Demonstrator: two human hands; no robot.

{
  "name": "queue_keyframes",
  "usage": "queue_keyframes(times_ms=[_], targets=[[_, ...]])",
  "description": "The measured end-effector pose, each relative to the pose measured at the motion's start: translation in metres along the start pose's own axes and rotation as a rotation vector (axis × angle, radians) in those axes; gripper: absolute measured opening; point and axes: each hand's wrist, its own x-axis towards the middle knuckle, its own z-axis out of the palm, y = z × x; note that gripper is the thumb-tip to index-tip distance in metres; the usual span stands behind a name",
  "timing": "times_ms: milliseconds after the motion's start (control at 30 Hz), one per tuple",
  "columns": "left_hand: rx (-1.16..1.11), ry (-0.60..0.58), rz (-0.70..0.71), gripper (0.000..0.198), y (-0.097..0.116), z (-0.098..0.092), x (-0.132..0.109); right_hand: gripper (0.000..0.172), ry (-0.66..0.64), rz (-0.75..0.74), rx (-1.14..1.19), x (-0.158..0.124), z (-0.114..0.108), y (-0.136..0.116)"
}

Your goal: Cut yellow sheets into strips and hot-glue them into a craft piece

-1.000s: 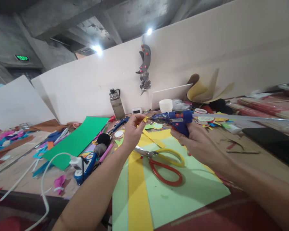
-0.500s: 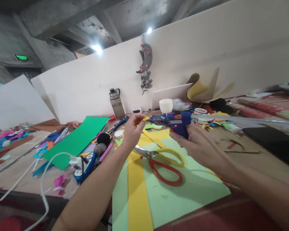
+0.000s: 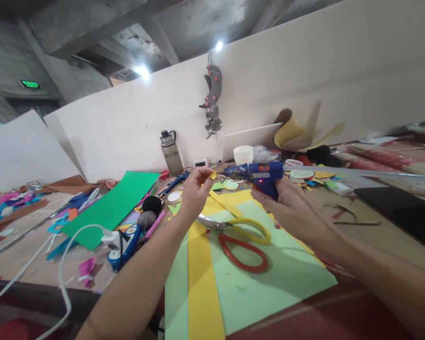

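Between the fingertips of my left hand is a small yellow paper piece. My right hand grips a blue glue gun, its nozzle pointing left, a short gap away from the yellow piece. A clear glue stick runs out of the gun's back to the right. Below the hands, scissors with one yellow and one red handle rest on light green paper. A yellow strip lies along that paper, and a narrower yellow strip lies beyond the scissors.
A green sheet and a blue power strip with a white cable lie left. Behind stand a water bottle and white paper cups. Paper discs and a black flat object are on the right.
My right hand has drawn the glue gun slightly to the right, so its nozzle is now apart from the yellow piece. My left hand stays nearly still.
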Motion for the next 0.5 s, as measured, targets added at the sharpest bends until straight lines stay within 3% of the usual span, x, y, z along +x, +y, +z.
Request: queue_keyframes(times_ms=[200, 500], targets=[[0.016, 0.005, 0.01, 0.016, 0.0011, -0.0004, 0.001, 0.024, -0.082, -0.008, -0.085, 0.0003, -0.0021, -0.0018], [0.025, 0.015, 0.024, 0.015, 0.0016, -0.0006, 0.0016, 0.024, -0.089, -0.04, -0.093, -0.0003, -0.0015, -0.0026]])
